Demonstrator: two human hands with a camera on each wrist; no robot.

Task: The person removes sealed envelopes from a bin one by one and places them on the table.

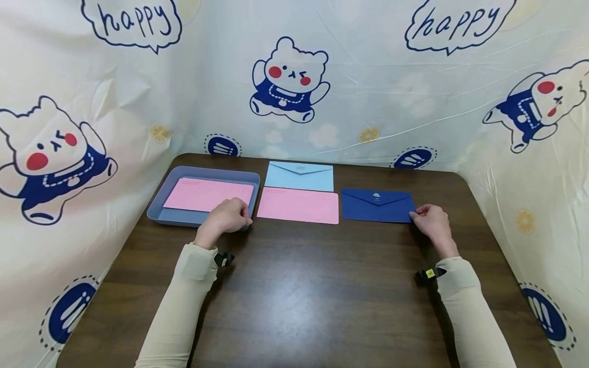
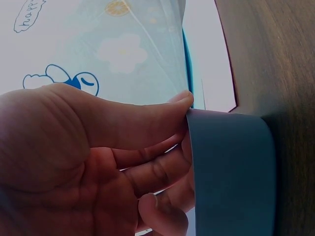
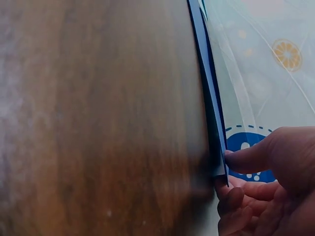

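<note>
head: navy envelope [image 1: 378, 210], long axis crosswise, flap tip [image 1: 379, 202] nearward

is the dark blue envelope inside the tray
No, the dark blue envelope is to the right of the tray, its edge pinched by the right hand.

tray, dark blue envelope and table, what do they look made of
The tray seems to be matte plastic: its wall is smooth, evenly coloured and rounded at the corner. The dark blue envelope looks like fairly matte paper or thin card, being thin with a folded flap. The table could be satin wood or laminate: brown grain, soft sheen.
</note>
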